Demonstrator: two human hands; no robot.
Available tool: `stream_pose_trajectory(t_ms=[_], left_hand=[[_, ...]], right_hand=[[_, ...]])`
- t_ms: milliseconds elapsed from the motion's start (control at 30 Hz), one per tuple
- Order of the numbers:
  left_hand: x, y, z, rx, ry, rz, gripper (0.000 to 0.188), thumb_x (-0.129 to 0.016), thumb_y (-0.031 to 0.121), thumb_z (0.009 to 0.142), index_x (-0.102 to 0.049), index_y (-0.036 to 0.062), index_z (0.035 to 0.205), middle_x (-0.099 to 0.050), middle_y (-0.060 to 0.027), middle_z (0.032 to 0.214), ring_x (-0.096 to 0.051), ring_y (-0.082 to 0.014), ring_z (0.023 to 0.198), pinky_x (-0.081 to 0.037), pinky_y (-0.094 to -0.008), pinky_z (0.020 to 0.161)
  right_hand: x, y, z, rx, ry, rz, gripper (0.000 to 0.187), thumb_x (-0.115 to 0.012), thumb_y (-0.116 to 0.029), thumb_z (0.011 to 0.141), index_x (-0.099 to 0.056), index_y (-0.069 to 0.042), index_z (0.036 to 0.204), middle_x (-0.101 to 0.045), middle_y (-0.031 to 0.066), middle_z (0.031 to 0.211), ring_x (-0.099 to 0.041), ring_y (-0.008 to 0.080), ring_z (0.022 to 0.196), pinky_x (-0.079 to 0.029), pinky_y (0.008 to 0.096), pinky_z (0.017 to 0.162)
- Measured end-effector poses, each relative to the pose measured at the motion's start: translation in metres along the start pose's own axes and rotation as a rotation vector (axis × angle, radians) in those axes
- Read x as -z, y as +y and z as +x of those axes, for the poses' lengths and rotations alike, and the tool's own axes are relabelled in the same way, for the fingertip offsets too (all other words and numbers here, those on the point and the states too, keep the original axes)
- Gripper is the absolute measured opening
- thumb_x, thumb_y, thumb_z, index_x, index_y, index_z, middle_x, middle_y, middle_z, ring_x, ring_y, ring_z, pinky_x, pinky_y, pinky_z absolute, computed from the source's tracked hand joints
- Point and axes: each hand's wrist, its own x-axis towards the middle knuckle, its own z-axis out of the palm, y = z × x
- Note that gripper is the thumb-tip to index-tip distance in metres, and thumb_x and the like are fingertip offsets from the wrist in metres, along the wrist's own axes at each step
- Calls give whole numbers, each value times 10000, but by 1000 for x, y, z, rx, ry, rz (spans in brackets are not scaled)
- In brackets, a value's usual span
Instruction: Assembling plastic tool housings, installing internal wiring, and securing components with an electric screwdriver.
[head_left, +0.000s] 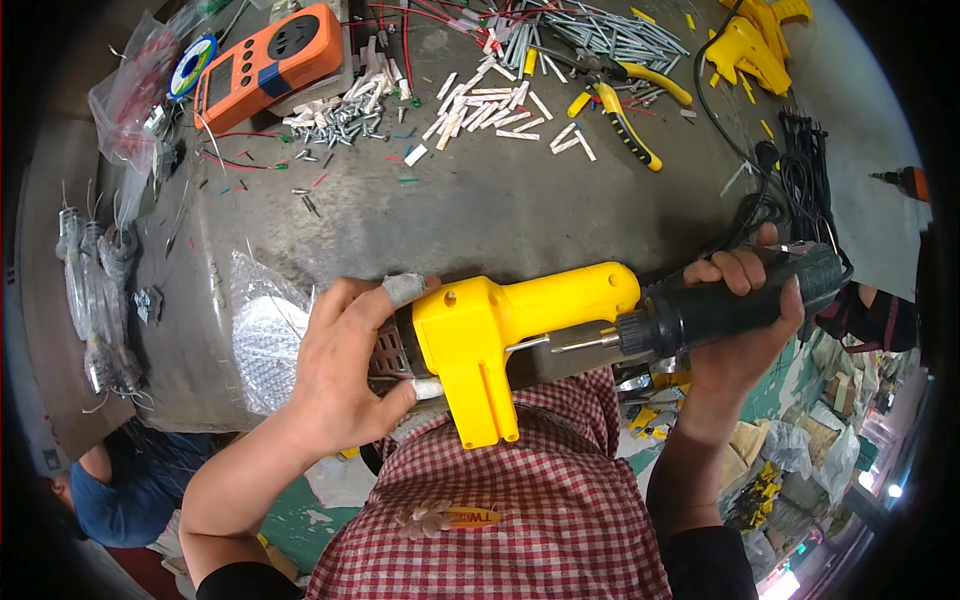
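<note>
My left hand point(345, 365) is closed around the dark vented end point(389, 352) of a yellow plastic tool housing point(462, 335). Pale tape wraps two of its fingertips. The housing lies across the near edge of the bench, its handle pointing right. My right hand point(745, 310) grips a black electric screwdriver point(740, 303), held nearly level. Its bit point(590, 342) points left at the housing, and a thin metal piece point(527, 342), apparently a screw, lies between the bit and the housing. Whether that piece touches the bit is hard to see.
Beyond the hands lie small screws point(345, 122), white strips point(480, 110), long metal pins point(610, 42) and yellow-black pliers point(628, 128). An orange meter point(270, 62) stands at far left, yellow housings point(750, 50) at far right. Black cables point(803, 165) lie right. Another person point(135, 490) sits lower left.
</note>
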Motion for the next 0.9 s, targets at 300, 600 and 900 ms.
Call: stream_pose_trajectory(t_ms=[300,600,900], left_hand=[[2,3,3,-15,-9,-13,799,-713,27,529,-434,45,1278,-566,-112,1130,-501,-331,936,-440,-395,841],[4,7,4,65,-78,25,859,-732,8,524,-442,92,1328,-534,-111,1050,-483,-329,948,-435,-384,850],[4,5,10,-77,51,-91,804,-683,-20,525,-434,-27,1289,-583,-124,1204,-502,-309,874,-452,-378,800]], right_hand=[[-4,4,3,52,55,30,458,-564,-290,869,-471,-68,1259,-460,2,801,-469,137,778,-396,372,839],[-11,22,-2,45,62,26,471,-554,-301,877,-447,-82,1280,-452,4,794,-463,137,768,-382,362,830],[-5,46,-2,123,-45,194,371,-582,-278,842,-482,-106,1154,-446,-27,749,-470,98,711,-358,350,895]])
